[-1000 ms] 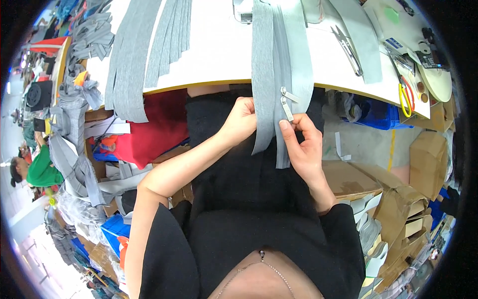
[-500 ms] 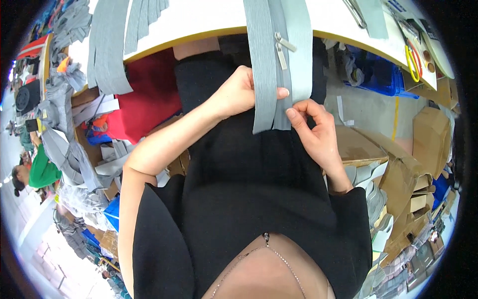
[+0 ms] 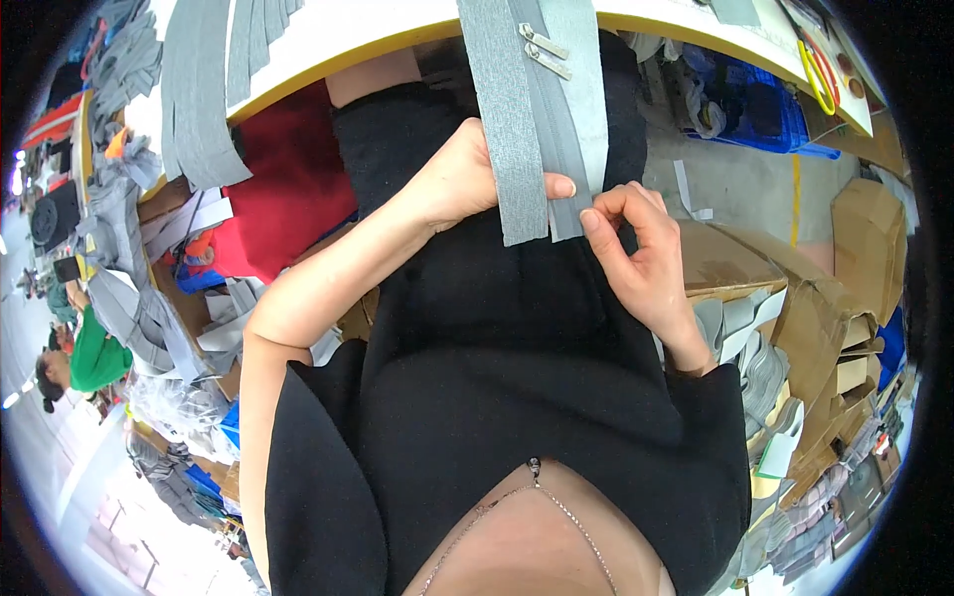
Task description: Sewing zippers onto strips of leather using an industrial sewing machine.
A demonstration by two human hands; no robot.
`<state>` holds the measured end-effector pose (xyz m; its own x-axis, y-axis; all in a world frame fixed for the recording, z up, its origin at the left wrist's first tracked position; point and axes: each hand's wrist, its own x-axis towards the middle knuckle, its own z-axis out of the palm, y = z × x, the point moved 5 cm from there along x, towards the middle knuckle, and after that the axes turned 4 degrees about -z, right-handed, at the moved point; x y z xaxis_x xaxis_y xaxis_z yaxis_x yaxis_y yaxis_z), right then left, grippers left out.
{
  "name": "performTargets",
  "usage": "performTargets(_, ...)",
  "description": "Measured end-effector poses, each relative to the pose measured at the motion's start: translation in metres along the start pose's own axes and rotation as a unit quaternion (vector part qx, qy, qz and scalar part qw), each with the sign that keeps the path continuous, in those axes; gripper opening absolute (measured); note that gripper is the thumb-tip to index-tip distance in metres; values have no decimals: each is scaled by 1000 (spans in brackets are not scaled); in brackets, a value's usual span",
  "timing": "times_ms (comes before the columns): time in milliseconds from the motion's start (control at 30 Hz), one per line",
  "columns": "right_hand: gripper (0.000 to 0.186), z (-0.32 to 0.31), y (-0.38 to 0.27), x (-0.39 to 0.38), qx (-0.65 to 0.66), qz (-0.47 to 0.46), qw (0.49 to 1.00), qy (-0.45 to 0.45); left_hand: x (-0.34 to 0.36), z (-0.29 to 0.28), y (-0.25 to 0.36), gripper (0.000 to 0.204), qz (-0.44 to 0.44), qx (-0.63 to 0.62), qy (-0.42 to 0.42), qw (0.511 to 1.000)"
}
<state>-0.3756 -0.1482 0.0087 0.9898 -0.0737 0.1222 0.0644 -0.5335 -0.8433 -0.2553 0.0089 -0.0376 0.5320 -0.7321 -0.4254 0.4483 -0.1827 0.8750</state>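
Observation:
A long grey fabric strip (image 3: 505,129) hangs over the table edge in front of me, with a grey zipper (image 3: 558,134) running beside it. Two metal zipper pulls (image 3: 547,52) lie close together near the table edge, both pointing right. On the zipper's right is a paler grey strip (image 3: 588,89). My left hand (image 3: 462,181) is closed on the grey strip; its thumb shows over the zipper, and its fingers are hidden behind the fabric. With thumb and forefinger, my right hand (image 3: 641,253) pinches the right edge of the zipper near its lower end.
Grey fabric strips (image 3: 204,99) drape over the white table (image 3: 368,25) at left. Yellow-handled scissors (image 3: 817,79) lie at its right end. Below are red cloth (image 3: 293,189), a blue crate (image 3: 760,114) and cardboard boxes (image 3: 735,263). A person in green (image 3: 99,350) is far left.
Both zipper pulls now point right; one hung downward before. The strip's lower end has risen slightly, and the zipper's end has spread away from the grey strip. Both hands keep their hold.

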Motion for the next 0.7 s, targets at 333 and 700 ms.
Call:
performTargets(333, 14, 0, -1, -1, -4, -4, 1000, 0, -1, 1, -2, 39, -23, -37, 2, 999)
performTargets(700, 32, -2, -24, -10, -284, -337, 895, 71, -1, 3, 9, 35, -9, -50, -8, 999)
